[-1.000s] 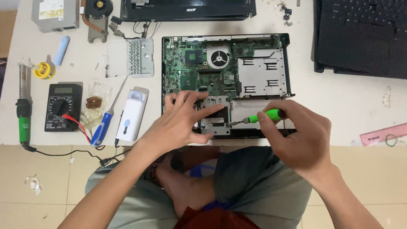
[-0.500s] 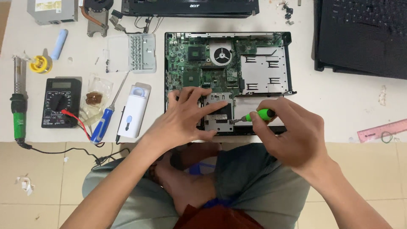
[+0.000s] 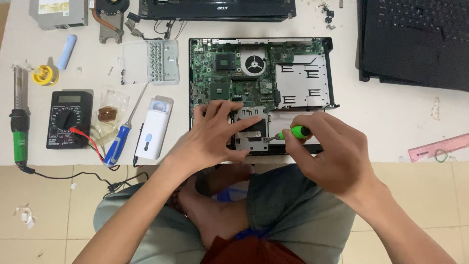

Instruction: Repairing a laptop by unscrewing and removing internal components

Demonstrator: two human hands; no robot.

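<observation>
An opened laptop base (image 3: 332,73) lies on the white table, its green circuit board (image 3: 229,73) and round fan exposed. My left hand (image 3: 215,137) rests spread on the near left part of the base, fingertips on a grey metal plate (image 3: 249,128). My right hand (image 3: 332,156) grips a green-handled screwdriver (image 3: 295,132), whose tip points left at the plate's right edge.
Left of the base lie a white rectangular case (image 3: 154,128), a blue-handled screwdriver (image 3: 119,142), a black multimeter (image 3: 68,120) with red lead, a soldering iron (image 3: 20,127) and a clear screw box (image 3: 156,61). A black laptop (image 3: 415,41) sits far right; a pink ruler (image 3: 439,146) lies near the edge.
The view has shifted slightly. My right hand with the green screwdriver has moved a little down and left towards the plate; my left hand stays on the base.
</observation>
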